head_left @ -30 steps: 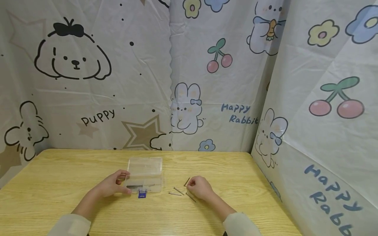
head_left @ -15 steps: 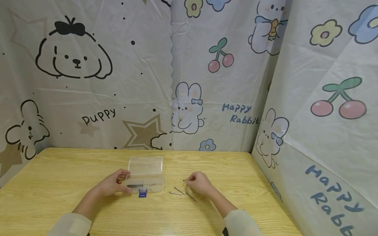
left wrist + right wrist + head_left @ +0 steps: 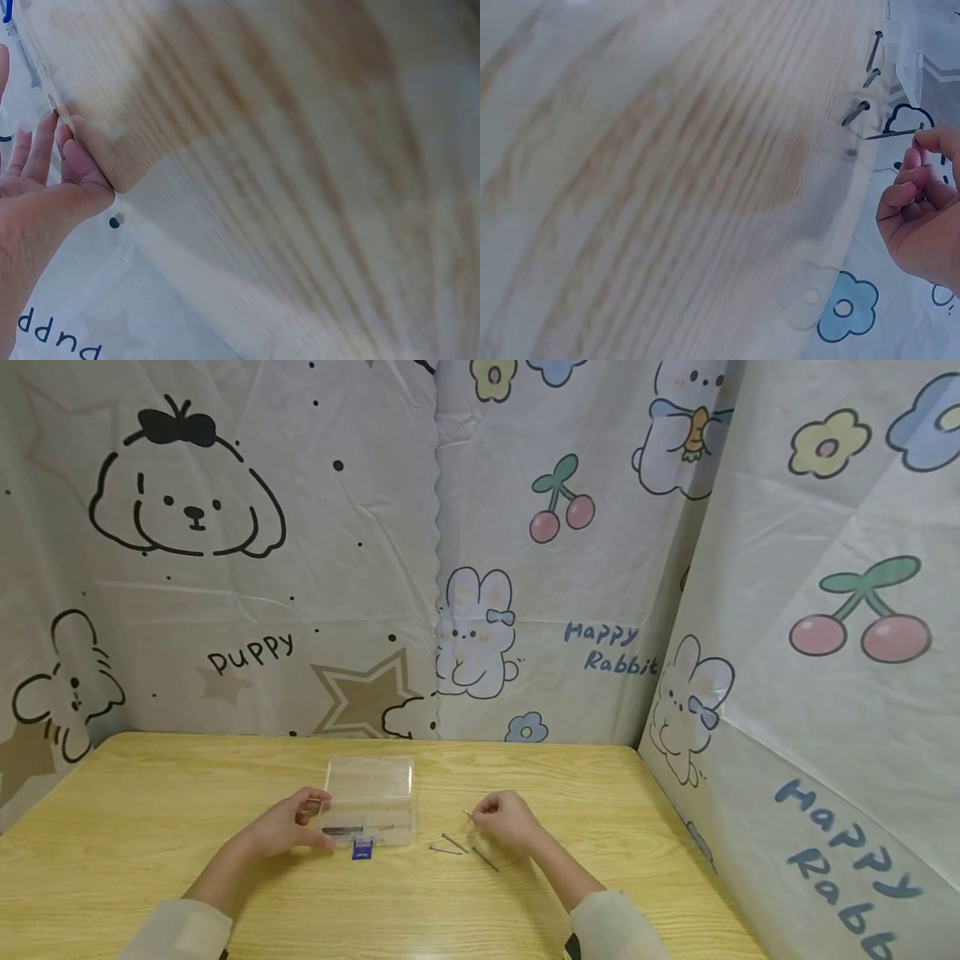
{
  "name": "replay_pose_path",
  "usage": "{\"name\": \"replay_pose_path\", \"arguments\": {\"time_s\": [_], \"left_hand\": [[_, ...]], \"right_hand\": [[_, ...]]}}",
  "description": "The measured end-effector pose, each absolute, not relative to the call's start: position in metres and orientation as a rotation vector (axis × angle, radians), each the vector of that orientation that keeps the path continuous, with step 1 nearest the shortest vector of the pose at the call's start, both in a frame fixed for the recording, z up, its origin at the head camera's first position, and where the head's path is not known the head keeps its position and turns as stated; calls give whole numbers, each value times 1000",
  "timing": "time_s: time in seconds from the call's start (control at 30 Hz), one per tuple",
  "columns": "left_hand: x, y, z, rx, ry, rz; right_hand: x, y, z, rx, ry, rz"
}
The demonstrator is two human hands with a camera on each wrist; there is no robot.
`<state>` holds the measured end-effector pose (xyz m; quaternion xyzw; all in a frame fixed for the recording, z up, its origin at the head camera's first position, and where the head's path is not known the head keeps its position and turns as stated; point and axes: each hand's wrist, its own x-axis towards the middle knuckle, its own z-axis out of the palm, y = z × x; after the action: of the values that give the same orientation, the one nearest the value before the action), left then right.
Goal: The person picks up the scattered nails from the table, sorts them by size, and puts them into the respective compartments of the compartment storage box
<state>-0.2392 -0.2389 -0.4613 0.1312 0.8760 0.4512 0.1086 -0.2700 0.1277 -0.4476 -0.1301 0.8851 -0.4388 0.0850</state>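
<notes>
Grips the clear plastic box [image 3: 411, 820] at its left wall with the left hand [image 3: 287, 828], thumb at the front left corner, fingers bent along the side. Has the box standing on the wooden table [image 3: 390, 910], left of the middle and toward the far edge, with its lid [image 3: 369, 779] open on the far side, a blue latch [image 3: 362, 851] in front and dark slender pieces [image 3: 343, 832] inside along the front wall, too small to identify. Pinches one nail [image 3: 467, 813] between thumb and forefinger of the right hand [image 3: 508, 820], to the right of the box; cannot tell whether its free end touches the wood. Has three more nails [image 3: 485, 859] lying between box and right hand, closer to the near side: two almost meeting at their right ends, one slanting toward the near right corner. Wears pale sleeves [image 3: 622, 931]. Faces printed cloth [image 3: 315, 427] hung behind the far edge and along the right edge.
</notes>
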Motion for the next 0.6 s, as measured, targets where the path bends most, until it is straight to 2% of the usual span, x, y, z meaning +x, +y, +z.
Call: {"name": "replay_pose_path", "arguments": {"time_s": [0.6], "left_hand": [[-235,-235,-454,336,2585,1308]], "right_hand": [[-269,128,-442,-358,2600,-1363]]}}
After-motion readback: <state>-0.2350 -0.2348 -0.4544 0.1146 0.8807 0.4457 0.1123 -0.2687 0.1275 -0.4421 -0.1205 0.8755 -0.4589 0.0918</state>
